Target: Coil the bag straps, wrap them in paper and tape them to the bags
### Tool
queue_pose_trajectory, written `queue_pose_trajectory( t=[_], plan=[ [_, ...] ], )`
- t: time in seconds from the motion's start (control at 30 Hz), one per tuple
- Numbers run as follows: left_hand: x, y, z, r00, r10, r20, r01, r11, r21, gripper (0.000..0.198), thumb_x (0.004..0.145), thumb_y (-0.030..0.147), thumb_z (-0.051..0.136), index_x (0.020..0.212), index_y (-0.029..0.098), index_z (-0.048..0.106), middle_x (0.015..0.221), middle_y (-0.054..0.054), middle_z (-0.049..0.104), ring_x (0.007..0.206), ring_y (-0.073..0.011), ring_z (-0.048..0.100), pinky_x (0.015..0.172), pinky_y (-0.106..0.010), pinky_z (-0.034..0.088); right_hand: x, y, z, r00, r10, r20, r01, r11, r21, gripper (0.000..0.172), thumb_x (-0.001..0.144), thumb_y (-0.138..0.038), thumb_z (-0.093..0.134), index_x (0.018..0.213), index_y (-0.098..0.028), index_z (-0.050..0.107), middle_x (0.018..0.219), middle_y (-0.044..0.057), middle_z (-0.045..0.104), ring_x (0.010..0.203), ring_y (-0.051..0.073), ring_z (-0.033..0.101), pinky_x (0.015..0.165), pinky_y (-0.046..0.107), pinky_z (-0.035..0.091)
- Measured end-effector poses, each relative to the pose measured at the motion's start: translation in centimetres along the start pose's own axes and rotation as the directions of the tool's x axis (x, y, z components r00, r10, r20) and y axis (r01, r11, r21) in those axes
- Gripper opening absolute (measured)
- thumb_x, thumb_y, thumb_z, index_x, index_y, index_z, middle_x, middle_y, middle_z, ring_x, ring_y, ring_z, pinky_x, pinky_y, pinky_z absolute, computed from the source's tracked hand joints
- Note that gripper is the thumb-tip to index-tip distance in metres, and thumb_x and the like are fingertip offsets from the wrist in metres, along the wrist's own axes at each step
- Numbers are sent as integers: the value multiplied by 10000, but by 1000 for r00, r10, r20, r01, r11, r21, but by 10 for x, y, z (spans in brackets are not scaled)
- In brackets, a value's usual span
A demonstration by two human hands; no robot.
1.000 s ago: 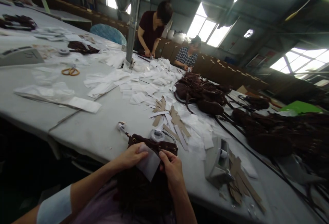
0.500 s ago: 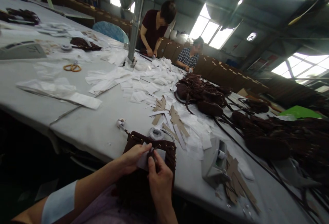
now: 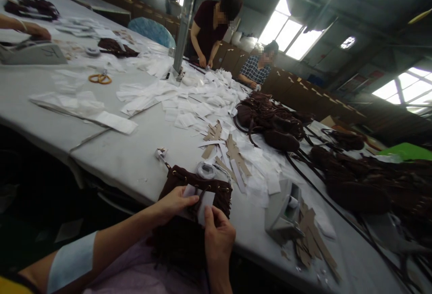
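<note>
A dark brown drawstring bag with metal eyelets and fringe lies at the table edge, its lower part hanging toward my lap. Thin brown cords hang at its front, with white paper around them. My left hand is closed, thumb on top, on the paper's left part beside the cords. Just right of the cords, my right hand pinches the paper's right part between thumb and fingers. Whether this is one piece or two I cannot tell. A coiled whitish strip rests at the bag's top edge.
A grey tape dispenser stands to the right, near brown card strips. White paper sheets cover the table's middle. Brown bags are heaped at right. Scissors lie left. Two people work across the table; another person's hand shows far left.
My right fingers have moved from the cords to the paper's right part, which now stands more upright. Another person's hand has appeared at far left. The view has shifted slightly.
</note>
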State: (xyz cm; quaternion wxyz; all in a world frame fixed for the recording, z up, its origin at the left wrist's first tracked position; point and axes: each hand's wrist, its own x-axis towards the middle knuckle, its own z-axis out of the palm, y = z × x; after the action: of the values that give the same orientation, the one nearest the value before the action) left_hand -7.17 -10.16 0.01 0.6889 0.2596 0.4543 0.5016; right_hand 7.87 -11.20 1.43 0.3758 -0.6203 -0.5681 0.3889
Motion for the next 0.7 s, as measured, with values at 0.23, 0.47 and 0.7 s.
queue_pose_trajectory(
  t=[0.23, 0.47, 0.7],
  plan=[
    [4, -14, -1, 937, 289, -196, -203, 909, 365, 268, 729, 371, 694, 834, 134, 628, 733, -13, 632, 679, -161, 549, 647, -248, 436, 0, 2, 24, 825, -556, 99, 542, 730, -416, 309, 937, -276, 437, 851, -170, 714, 678, 74, 629, 617, 168, 573, 613, 275, 428],
    [-4, -12, 0, 964, 224, -143, -205, 969, 136, 340, 742, 443, 694, 865, 139, 605, 784, -25, 629, 718, -155, 568, 659, -236, 448, -5, 3, 22, 819, -527, 227, 573, 758, -310, 283, 923, -281, 445, 986, -165, 695, 747, 67, 586, 674, 166, 552, 652, 281, 447],
    [-6, 6, -4, 994, 105, -3, -104, 984, 145, 298, 774, 420, 650, 884, 148, 597, 685, -10, 605, 542, -132, 537, 512, -231, 405, 25, -5, 11, 944, 144, 298, -205, 961, 187, 392, 781, -544, 610, 727, -155, 622, 428, -83, 357, 381, 69, 295, 374, 212, 248]
  ],
)
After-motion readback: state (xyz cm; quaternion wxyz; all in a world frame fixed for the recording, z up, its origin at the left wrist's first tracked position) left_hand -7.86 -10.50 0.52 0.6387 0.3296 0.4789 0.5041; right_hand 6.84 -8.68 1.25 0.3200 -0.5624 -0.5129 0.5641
